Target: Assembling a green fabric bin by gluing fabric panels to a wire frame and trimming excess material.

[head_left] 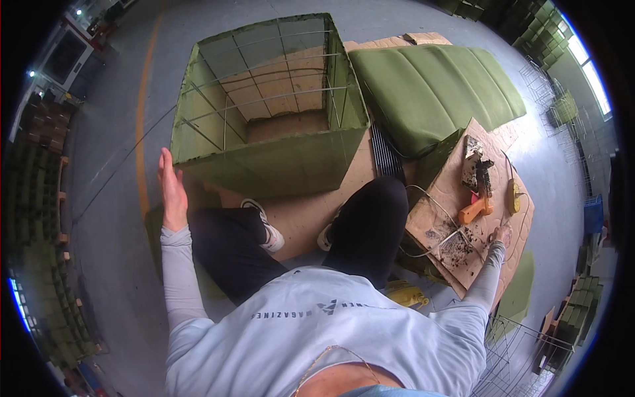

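My left hand [173, 195] is held flat with its fingers stretched out, at the near left corner of a large green fabric box [278, 169] with a wire-grid frame. Whether the palm presses on the box, I cannot tell. Over on the right, my right hand [503, 235] is closed at the edge of a stained cardboard sheet [430, 228]; what it holds, if anything, is too small to make out. Just beyond it lie an orange-handled tool [475, 210], its front end caked with dark residue, and a yellow power socket [514, 196] with a cord.
Behind the cardboard rests a padded green panel [440, 92]. Dark rods [387, 155] lie between it and the box. A yellow bag [405, 293] sits beside my seat, and a wire frame [529, 351] stands at lower right. Stacked green pieces [46, 251] line the left.
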A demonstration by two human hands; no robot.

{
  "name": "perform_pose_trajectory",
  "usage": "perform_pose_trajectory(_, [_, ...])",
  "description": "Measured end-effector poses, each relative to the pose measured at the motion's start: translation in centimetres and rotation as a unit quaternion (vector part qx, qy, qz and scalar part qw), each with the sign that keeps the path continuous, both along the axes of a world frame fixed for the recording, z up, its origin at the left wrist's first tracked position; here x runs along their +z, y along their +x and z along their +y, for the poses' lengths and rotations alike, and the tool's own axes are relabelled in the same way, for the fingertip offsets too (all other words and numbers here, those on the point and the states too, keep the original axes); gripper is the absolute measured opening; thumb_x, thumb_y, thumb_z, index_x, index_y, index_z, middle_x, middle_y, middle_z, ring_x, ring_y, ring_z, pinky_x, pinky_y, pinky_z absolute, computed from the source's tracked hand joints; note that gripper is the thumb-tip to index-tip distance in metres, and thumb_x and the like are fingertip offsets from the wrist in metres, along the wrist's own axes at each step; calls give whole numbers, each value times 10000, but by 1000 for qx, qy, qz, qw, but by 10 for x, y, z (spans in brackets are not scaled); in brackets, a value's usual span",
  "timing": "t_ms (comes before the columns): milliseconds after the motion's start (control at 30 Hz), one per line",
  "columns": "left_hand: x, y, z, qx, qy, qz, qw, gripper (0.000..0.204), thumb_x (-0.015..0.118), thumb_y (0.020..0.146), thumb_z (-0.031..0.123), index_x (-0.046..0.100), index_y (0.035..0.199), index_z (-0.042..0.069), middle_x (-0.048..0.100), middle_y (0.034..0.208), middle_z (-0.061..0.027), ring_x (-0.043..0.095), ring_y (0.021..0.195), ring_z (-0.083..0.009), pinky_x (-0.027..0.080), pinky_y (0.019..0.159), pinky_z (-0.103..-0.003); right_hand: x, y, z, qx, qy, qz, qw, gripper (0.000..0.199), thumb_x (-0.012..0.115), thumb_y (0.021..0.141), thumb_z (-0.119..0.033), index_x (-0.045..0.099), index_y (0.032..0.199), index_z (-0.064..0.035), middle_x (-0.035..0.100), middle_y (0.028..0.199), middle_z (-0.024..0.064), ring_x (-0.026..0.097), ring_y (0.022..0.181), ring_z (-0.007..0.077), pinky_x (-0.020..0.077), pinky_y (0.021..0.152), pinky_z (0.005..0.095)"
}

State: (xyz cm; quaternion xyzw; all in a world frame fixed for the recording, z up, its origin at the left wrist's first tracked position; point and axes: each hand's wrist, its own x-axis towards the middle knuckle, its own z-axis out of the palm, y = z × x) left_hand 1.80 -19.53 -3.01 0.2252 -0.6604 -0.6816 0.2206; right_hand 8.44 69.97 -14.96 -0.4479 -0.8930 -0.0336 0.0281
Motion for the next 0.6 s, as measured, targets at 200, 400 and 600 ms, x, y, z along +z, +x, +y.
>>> perform_pose_trajectory(200, [-14,-29,1,87,2,103,991,561,592,932,318,420,1366,7,427,1398,-117,367,1302,-186,266,1087,-359,53,-81,-102,273,-165,245,916,292,522,928,-323,656,1084,-115,655,976,162,657,877,287,494,757,355])
perform_pose_trajectory(400, [-17,-41,7,119,48,150,980,353,554,942,153,541,1249,-22,549,1256,-117,500,1158,-191,377,1008,-304,99,-218,-347,400,-575,318,639,511,499,972,-410,559,1252,13,637,1140,98,595,1064,185,457,938,326])
perform_pose_trajectory(600, [-15,-46,5,122,75,163,976,331,528,947,129,554,1239,-25,578,1227,-116,537,1109,-191,410,979,-311,143,-273,-497,534,-319,225,750,332,527,922,-260,666,899,40,675,947,166,641,838,273,488,760,387])
